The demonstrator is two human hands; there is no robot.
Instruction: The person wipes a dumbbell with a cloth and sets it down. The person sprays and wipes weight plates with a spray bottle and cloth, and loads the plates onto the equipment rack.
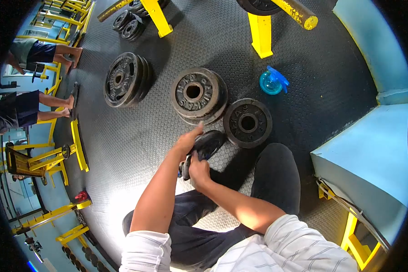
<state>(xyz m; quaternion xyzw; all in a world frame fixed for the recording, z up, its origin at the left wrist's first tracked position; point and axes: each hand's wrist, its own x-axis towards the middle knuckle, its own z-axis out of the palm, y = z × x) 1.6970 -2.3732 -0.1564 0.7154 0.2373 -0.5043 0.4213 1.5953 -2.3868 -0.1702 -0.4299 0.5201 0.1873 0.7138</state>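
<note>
Between both hands is a small black weight plate (211, 142), tilted above the floor in front of my crossed legs. My left hand (187, 141) grips its left side, with one finger reaching up along the rim. My right hand (198, 171) is closed on its lower edge, thumb upward. A dark piece with a bit of blue shows below the left hand; I cannot make out its kind. Just beyond, a stack of weight plates (195, 93) lies on the mat. A single black plate (248, 123) lies flat to the right, close to that stack.
Another plate stack (124, 80) sits to the left, and smaller plates (131, 28) lie farther back. A blue spray bottle (273, 82) rests on the rubber floor. Yellow rack legs (261, 38) stand ahead, a light-blue wall (365, 136) to the right. Two people's legs (54, 102) appear at left.
</note>
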